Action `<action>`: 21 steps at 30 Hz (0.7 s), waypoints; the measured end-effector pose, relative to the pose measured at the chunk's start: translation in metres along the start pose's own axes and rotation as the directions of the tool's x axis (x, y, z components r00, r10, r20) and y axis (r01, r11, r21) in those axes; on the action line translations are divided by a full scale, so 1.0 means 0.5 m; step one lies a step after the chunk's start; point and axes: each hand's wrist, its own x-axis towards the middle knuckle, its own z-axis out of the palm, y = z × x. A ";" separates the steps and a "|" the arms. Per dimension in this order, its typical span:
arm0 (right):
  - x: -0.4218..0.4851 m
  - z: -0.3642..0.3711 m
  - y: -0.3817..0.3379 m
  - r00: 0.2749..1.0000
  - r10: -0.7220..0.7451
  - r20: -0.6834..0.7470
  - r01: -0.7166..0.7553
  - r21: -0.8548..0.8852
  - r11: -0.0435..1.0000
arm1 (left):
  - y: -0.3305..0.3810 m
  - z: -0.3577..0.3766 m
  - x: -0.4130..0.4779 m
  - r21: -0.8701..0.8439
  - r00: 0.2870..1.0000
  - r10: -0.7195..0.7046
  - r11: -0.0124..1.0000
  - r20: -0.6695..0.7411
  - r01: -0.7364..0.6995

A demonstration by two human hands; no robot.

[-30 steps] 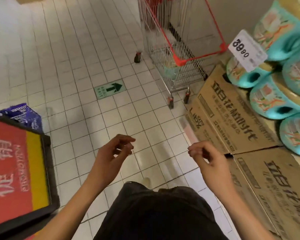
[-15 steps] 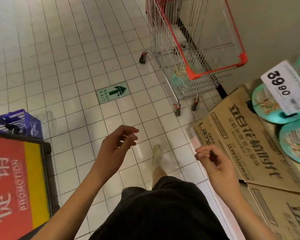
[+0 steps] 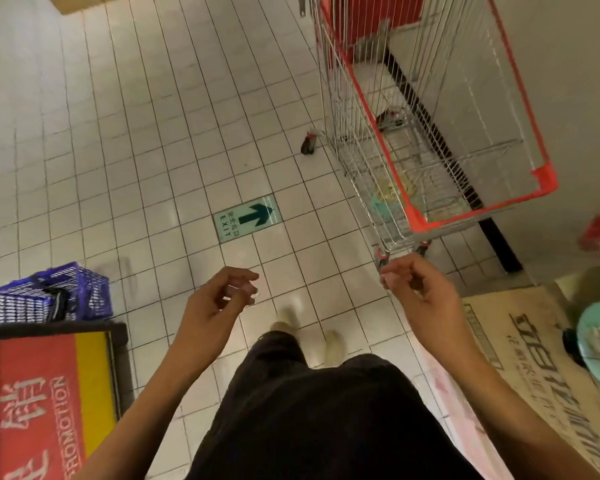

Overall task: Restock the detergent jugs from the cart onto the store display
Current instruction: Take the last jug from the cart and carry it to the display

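Two bare hands hang in the air over the white tiled floor [image 3: 125,140], and neither holds anything. The left hand [image 3: 219,303], near seven o'clock from the middle of the view, has its fingers loosely curled with the thumb close to the fingertips. The right hand [image 3: 421,292], near five o'clock, is loosely curled in the same way and sits just below the near front wheels of the silver wire shopping cart with the orange-red plastic rim [image 3: 542,178]. That cart fills the one to two o'clock area, standing beside a pale wall. At the bottom of its basket, seen through the wires, lies a teal detergent jug with a yellowish top [image 3: 390,194]; how many jugs lie there cannot be told. A second teal jug [image 3: 598,344], blurred, shows at the right edge near four o'clock, resting on the brown printed cardboard boxes [image 3: 534,368] of the display. A green floor sticker with an arrow and the word EXIT [image 3: 246,218] lies near the middle, well apart from both hands. At eight o'clock a blue plastic slatted crate [image 3: 87,289] stands just behind a red and yellow promotion sign in a dark frame [image 3: 42,403]. At six o'clock the person's black trousers [image 3: 309,417] and pale shoes [image 3: 333,346] show.
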 end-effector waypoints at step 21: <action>0.511 0.065 -0.106 0.880 0.256 -0.399 -0.224 0.127 0.966 | 0.272 0.002 0.844 0.147 0.805 0.200 0.931 0.559 -0.333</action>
